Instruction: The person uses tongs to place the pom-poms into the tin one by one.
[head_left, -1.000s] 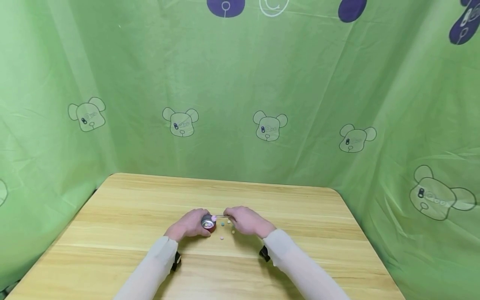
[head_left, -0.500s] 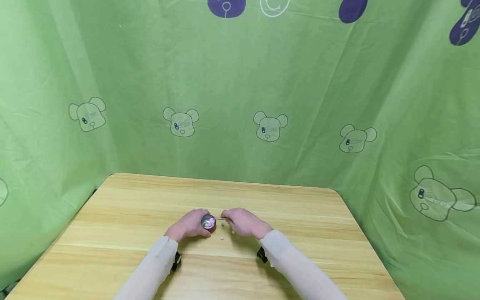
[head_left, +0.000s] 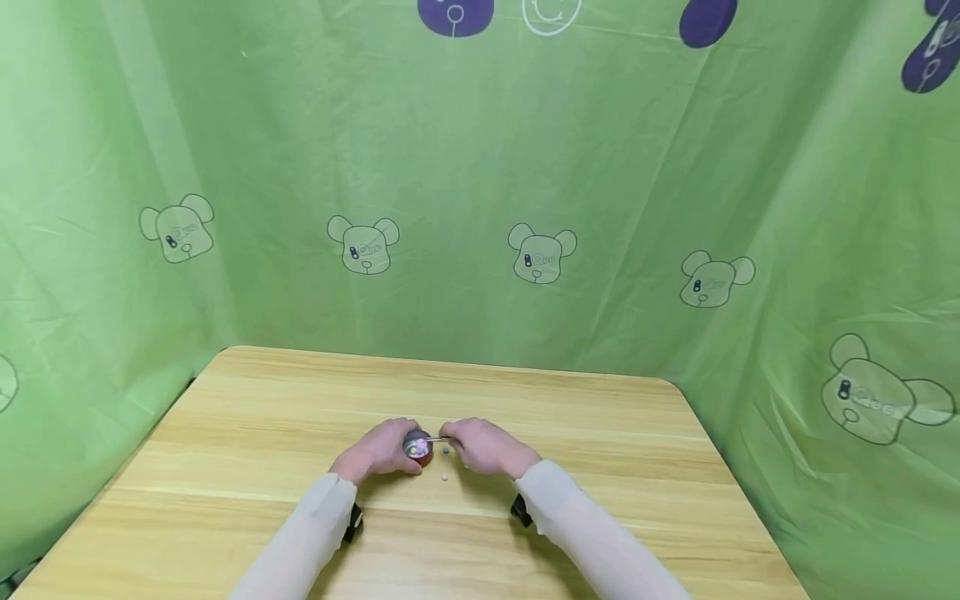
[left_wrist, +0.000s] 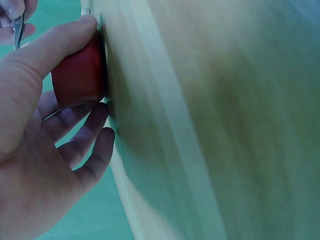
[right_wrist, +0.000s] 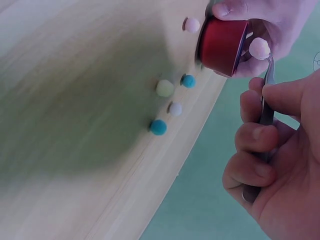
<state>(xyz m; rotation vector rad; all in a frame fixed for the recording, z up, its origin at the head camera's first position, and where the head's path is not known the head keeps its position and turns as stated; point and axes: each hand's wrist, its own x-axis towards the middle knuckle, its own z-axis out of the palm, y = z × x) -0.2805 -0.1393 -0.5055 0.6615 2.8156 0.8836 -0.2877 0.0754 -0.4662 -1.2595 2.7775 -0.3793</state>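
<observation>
My left hand (head_left: 382, 447) holds a small red round tin (right_wrist: 223, 46) between thumb and fingers, on the table. Its silvery open top, with pale balls inside, shows in the head view. My right hand (head_left: 483, 447) grips slim metal tweezers (right_wrist: 267, 95), thumb pressed on the shaft and fingers curled round it. A pale pink ball (right_wrist: 259, 48) sits at the tweezers' tip, over the tin's mouth. In the right wrist view, a teal ball (right_wrist: 158, 127), a yellowish ball (right_wrist: 165, 88), a small blue ball (right_wrist: 188, 81), a white ball (right_wrist: 175, 108) and another pink ball (right_wrist: 192, 25) lie on the table.
The light wooden table (head_left: 300, 392) extends round both hands. Green curtain (head_left: 450, 150) with bear-head prints hangs behind the table and along both sides.
My right hand has shifted slightly left and toward me, bringing the tweezers and pink ball from the tin's far right rim to over its opening. The left hand and tin stay in place.
</observation>
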